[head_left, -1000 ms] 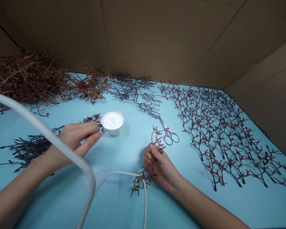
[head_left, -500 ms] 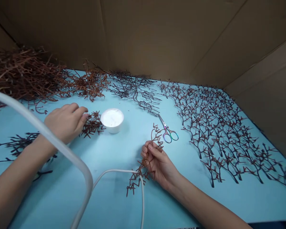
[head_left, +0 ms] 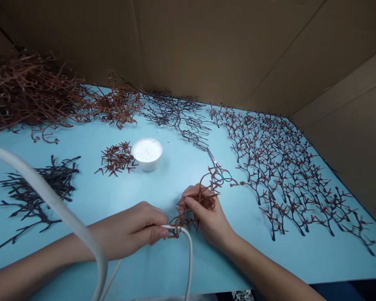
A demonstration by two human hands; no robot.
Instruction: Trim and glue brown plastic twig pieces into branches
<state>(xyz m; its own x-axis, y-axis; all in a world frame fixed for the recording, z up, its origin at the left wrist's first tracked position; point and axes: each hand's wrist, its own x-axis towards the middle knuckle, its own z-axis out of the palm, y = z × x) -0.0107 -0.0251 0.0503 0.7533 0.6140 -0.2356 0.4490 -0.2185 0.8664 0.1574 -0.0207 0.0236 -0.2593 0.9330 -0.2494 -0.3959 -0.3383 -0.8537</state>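
My right hand (head_left: pixel 208 213) is closed around a tangle of thin, brown, branched twig-like pieces (head_left: pixel 208 201), which stick out above and to the left of its fingers. My left hand (head_left: pixel 141 230) is close beside it. A thin white cable (head_left: pixel 189 255) comes out between the left thumb and forefinger and crosses the lower left end of the brown tangle. Whether those fingertips also grip a brown piece is hidden. Beyond the hands stands a white cup (head_left: pixel 148 161) with white contents. Small scissors (head_left: pixel 217 165) with iridescent handles lie past my right hand, partly behind the brown tips.
Short brown pieces (head_left: pixel 117 159) lie left of the cup. Dark branched pieces (head_left: pixel 47 186) are at left, more (head_left: pixel 178 115) at the back. A brown heap (head_left: pixel 28 94) fills the far left. Brown-and-black branches (head_left: pixel 275 163) cover the right. A thick white tube (head_left: pixel 69 209) crosses in front.
My left hand has moved from the short brown pieces down and right to the cable and the held tangle. The short pieces and the dark bunch at left are now uncovered.
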